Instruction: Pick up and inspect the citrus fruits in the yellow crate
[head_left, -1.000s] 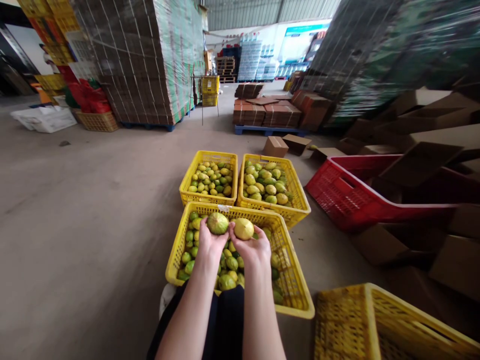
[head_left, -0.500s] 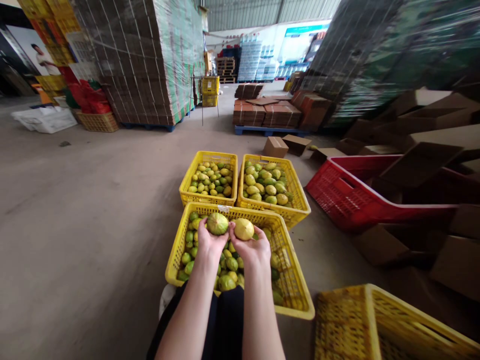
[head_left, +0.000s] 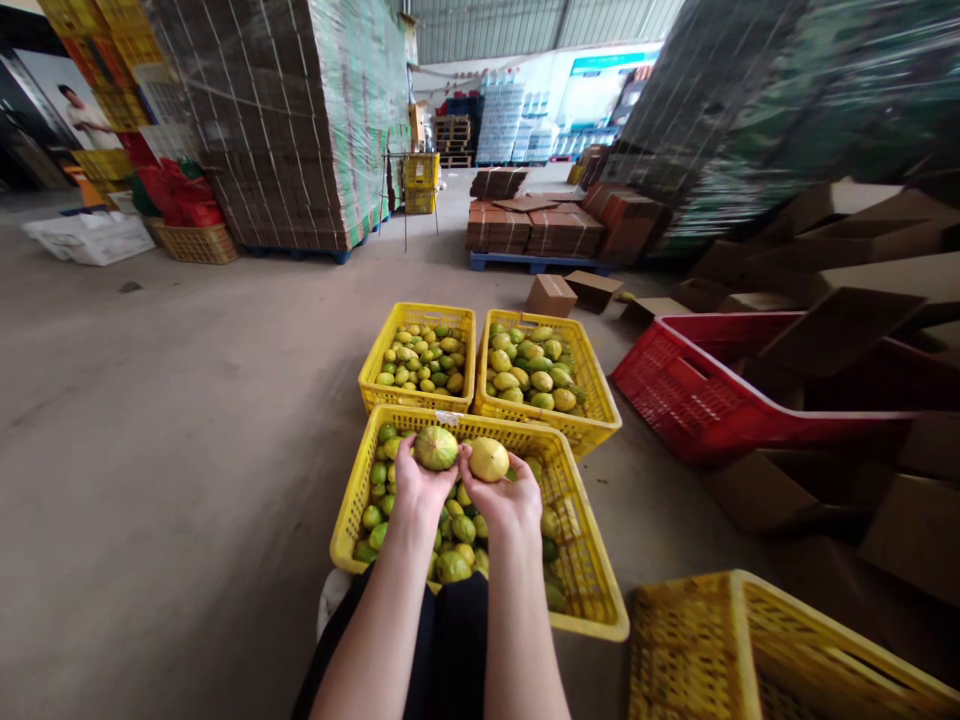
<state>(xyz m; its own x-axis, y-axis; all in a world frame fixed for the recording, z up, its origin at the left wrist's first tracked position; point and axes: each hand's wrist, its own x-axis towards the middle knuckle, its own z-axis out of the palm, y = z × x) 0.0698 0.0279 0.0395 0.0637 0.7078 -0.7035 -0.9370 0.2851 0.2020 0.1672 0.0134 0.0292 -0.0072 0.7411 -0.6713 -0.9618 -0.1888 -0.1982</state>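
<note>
L hand [head_left: 421,487] cupped palm-up, closed on 1 green fruit [head_left: 436,448]; fruit sits at far end of palm, btwn fingers. R hand [head_left: 511,494] same grip on 1 yellow fruit [head_left: 488,460], just right of the green one. Both held over near crate [head_left: 592,560], w/ loose fruit [head_left: 453,566] below, too overlapped to count. 2 more yellow crates w/ fruit beyond: far-left crate [head_left: 364,377], far-right crate [head_left: 598,388]. 1 yellow crate [head_left: 686,640] near right, 1 red crate [head_left: 667,385] farther right. 1 person [head_left: 88,122] far left.
</note>
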